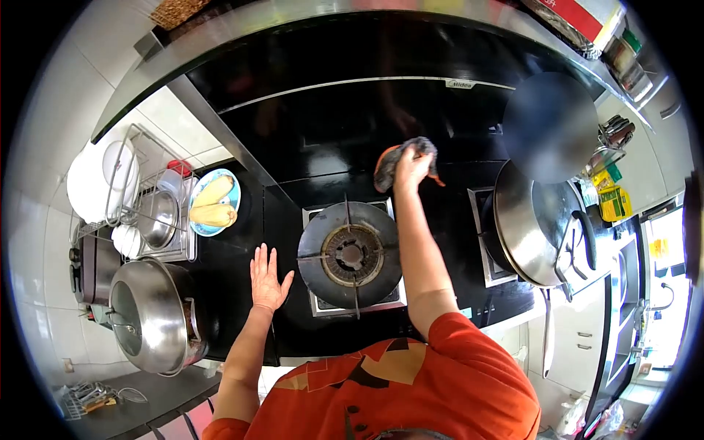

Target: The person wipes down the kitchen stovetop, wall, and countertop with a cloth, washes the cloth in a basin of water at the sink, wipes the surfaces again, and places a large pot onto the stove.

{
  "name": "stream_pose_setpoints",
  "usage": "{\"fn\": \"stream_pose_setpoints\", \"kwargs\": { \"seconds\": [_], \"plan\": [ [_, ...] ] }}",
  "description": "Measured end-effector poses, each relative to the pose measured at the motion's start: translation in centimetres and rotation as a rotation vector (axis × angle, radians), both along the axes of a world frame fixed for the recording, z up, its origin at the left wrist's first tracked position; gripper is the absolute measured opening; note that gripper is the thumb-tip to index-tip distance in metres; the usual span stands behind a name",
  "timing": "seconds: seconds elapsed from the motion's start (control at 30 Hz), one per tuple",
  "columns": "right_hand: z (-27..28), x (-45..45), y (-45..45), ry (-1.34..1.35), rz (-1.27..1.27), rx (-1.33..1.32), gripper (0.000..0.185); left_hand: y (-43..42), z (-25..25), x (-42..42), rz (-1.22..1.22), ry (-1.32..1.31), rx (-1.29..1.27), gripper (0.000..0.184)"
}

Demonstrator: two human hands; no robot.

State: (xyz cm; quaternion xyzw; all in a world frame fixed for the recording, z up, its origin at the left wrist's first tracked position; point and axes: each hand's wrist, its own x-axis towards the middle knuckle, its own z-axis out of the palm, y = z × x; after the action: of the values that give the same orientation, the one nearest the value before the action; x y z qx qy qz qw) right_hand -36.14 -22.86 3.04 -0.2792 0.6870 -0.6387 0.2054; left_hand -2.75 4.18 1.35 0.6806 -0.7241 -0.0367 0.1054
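My right hand (413, 170) is closed on a dark grey cloth with orange edging (386, 167), behind the burner at the foot of the black glossy back panel (323, 132). The cloth is bunched under my fingers. My left hand (268, 282) lies flat on the black counter, fingers spread, left of the gas burner (352, 254). Nothing is in that hand. The burner has a round dark pan support and no pot on it.
At left stand a large lidded steel pot (158, 315), a wire dish rack (150, 198) and a blue-rimmed plate (233, 192) holding yellow corn-like pieces (213, 215). On the right a lidded wok (532, 227) covers the other burner, its long handle (548, 330) sticking out over the front edge.
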Motion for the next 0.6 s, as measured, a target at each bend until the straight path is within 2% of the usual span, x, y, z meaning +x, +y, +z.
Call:
{"fn": "stream_pose_setpoints", "kwargs": {
  "seconds": [0.1, 0.13, 0.2, 0.27, 0.3, 0.33, 0.4, 0.43, 0.47, 0.5, 0.53, 0.57, 0.6],
  "plan": [
    [-0.5, 6.5, 0.3, 0.105, 0.075, -0.191, 0.064, -0.1, 0.1, 0.1, 0.008, 0.003, 0.012, 0.076],
    [0.3, 8.9, 0.9, 0.16, 0.086, -0.068, 0.063, -0.1, 0.1, 0.1, 0.008, 0.007, 0.012, 0.076],
    [1.4, 12.5, 2.0, 0.237, 0.112, 0.003, 0.065, 0.1, 0.4, 0.1, 0.024, 0.02, 0.019, 0.075],
    [0.4, 14.5, 1.9, 0.137, 0.18, 0.081, 0.068, 0.1, 0.2, 0.1, 0.01, 0.041, -0.012, 0.074],
    [0.1, 15.2, 2.3, 0.051, 0.226, 0.143, 0.054, 0.1, 0.2, 0.1, 0.019, 0.047, -0.016, 0.074],
    [-1.4, 15.6, 1.8, 0.057, 0.294, 0.167, 0.046, 0.3, 0.2, -0.1, 0.023, 0.055, -0.02, 0.074],
    [-4.1, 15.2, 0.8, -0.101, 0.416, 0.16, 0.034, 0.1, 0.4, 0.1, 0.024, 0.042, -0.001, 0.074],
    [-4.5, 14.6, 1.0, -0.076, 0.397, 0.013, 0.026, 0.2, 0.3, 0.2, 0.023, 0.048, 0.0, 0.074],
    [-2.4, 13.5, 2.0, -0.017, 0.348, -0.01, 0.018, 0.0, 0.4, 0.3, 0.035, 0.052, -0.003, 0.074],
    [1.1, 12.3, 3.6, 0.093, 0.272, -0.225, 0.015, 0.0, 0.4, 0.2, 0.026, 0.059, -0.013, 0.074],
    [6.4, 11.2, 5.4, 0.084, 0.292, -0.284, 0.02, 0.2, 0.4, 0.2, 0.013, 0.063, -0.017, 0.075],
    [10.6, 10.8, 6.5, -0.083, 0.38, -0.295, 0.02, 0.2, 0.5, 0.2, 0.018, 0.066, -0.017, 0.074],
    [12.3, 10.7, 6.2, -0.009, 0.357, -0.399, 0.028, 0.3, 0.4, 0.2, 0.02, 0.066, -0.008, 0.074]
  ]
}}
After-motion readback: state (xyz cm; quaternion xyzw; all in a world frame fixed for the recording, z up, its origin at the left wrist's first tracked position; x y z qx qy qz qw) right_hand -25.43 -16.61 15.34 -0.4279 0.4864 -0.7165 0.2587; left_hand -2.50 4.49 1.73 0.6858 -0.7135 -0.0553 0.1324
